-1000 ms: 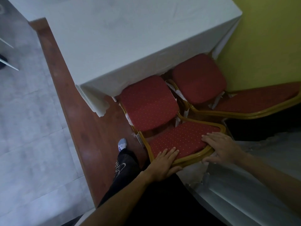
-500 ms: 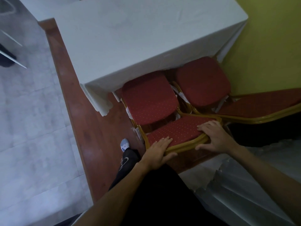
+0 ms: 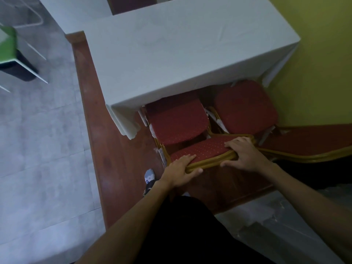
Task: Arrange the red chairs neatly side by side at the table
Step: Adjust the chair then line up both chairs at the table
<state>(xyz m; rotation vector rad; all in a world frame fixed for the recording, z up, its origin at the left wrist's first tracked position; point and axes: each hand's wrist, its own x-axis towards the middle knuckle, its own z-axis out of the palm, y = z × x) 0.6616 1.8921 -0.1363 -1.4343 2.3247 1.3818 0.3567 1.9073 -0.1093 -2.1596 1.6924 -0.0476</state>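
Note:
Two red chairs with gold frames stand side by side at the near edge of a table under a white cloth (image 3: pixel 171 58). The left chair (image 3: pixel 177 124) has the front of its seat tucked under the cloth. Its backrest top (image 3: pixel 205 149) is gripped by both hands: my left hand (image 3: pixel 181 172) at the left end, my right hand (image 3: pixel 245 155) at the right end. The right chair (image 3: pixel 245 105) stands beside the yellow wall, its backrest (image 3: pixel 308 143) running off to the right.
The chairs and table stand on a raised brown wooden platform (image 3: pixel 114 159) with grey tiled floor (image 3: pixel 42 149) to the left. A yellow wall (image 3: pixel 314 54) closes the right side. A green and white chair (image 3: pixel 11 50) stands far left. Crumpled white sheeting (image 3: pixel 276 225) lies lower right.
The left chair has slid forward under the table, with more of its seat covered by the cloth. Both hands stayed on its backrest and moved with it.

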